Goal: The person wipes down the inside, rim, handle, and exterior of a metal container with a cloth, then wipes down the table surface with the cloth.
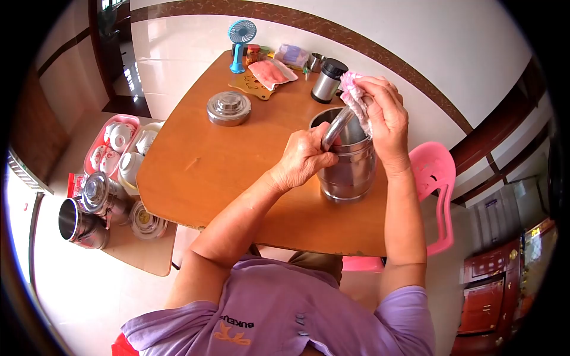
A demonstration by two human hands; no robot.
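A barrel-shaped stainless steel pot (pixel 349 173) stands upright on the wooden table (pixel 255 178), its top uncovered. Its shiny metal handle (pixel 337 127) is raised above the rim. My left hand (pixel 304 154) is closed around the near end of that handle. At the handle's far end, my right hand (pixel 387 118) grips a pink and white cloth (pixel 356 98) and presses it against the metal. The fingers partly hide the cloth. Apart from both hands, a round steel lid (pixel 229 108) lies on the table to the left.
Behind the pot stand a black-topped steel canister (pixel 329 81), a small metal cup (pixel 316 62) and a blue fan (pixel 240 47). A lower side table at left holds bowls in a pink basket (pixel 94 142) and steel pots (pixel 83 224). A pink chair (pixel 436 172) is at right.
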